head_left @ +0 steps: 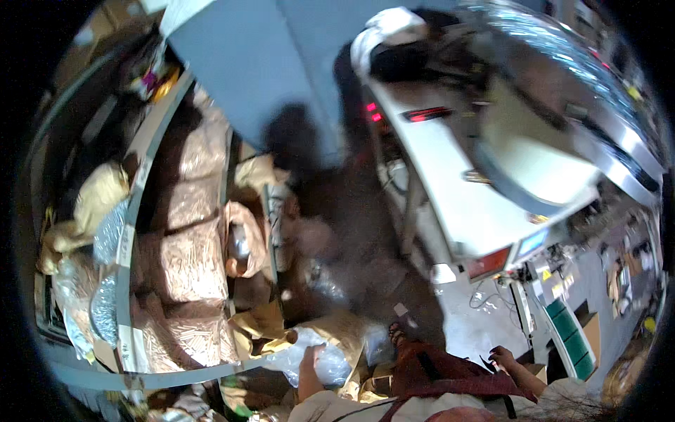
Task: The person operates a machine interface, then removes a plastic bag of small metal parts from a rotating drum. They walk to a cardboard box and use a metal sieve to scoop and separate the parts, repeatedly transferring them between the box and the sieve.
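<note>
My left hand (310, 364) is at a crumpled clear plastic bag (332, 367) at the lower middle, its fingers closed against the film. Brown paper wrapping (337, 329) lies just beyond that bag. Off to the right, beside my dark red apron (450, 369), my right hand (503, 359) is raised with curled fingers. A thin dark thing sticks out by its fingertips, too small and blurred to name.
Shelving (144, 169) on the left carries clear bags of slender pale pieces (193, 264) and an open brown paper bag (245, 243). A white worktable (457, 190) with a machine stands at right; a person (390, 42) is beyond it. Green-topped container (569, 337) stands lower right.
</note>
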Demonstrator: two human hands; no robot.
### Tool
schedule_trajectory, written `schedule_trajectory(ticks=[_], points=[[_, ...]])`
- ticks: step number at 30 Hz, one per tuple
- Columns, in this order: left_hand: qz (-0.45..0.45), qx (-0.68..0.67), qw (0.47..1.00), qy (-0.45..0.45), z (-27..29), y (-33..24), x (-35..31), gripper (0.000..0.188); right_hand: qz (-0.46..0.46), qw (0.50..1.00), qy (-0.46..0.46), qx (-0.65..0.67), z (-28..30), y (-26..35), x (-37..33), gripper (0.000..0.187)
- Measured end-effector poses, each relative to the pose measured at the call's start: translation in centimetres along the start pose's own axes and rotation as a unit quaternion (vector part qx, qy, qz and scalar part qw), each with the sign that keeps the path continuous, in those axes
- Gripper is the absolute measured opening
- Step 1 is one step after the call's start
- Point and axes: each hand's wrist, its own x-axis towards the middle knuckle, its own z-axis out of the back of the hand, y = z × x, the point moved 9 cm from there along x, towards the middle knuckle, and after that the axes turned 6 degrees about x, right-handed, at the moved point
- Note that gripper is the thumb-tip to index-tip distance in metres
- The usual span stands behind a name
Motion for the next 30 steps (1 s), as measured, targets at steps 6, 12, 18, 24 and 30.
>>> schedule_trajectory(ticks=[6, 12, 18, 24, 30], points=[[-0.243, 0.244, 0.878, -0.332, 0.4, -8.7, -12.8, 0.026, 0.008, 0.969, -0.154, -0.193, 11.7, -13.3, -4.3, 0.036], [-0.604, 0.342, 0.709, -0.12, -28.5, -19.3, -29.7, 0.026, 0.023, 0.932, -0.334, -0.139, 19.1, -28.6, -9.2, 0.025], [-0.621, 0.401, 0.534, 0.411, -54.7, -16.8, -41.2, 0.026, -0.244, 0.896, -0.331, 0.165, 11.5, -49.8, -18.2, 0.019], [-0.368, 0.444, 0.645, 0.5, -69.7, -21.7, -43.9, 0.023, -0.325, 0.765, -0.447, 0.33, -2.6, -48.7, -28.1, 0.02], [-0.536, 0.795, 0.169, 0.229, -78.3, -21.2, -41.3, 0.028, -0.373, 0.771, -0.273, 0.438, -18.2, -37.5, -26.3, 0.036]])
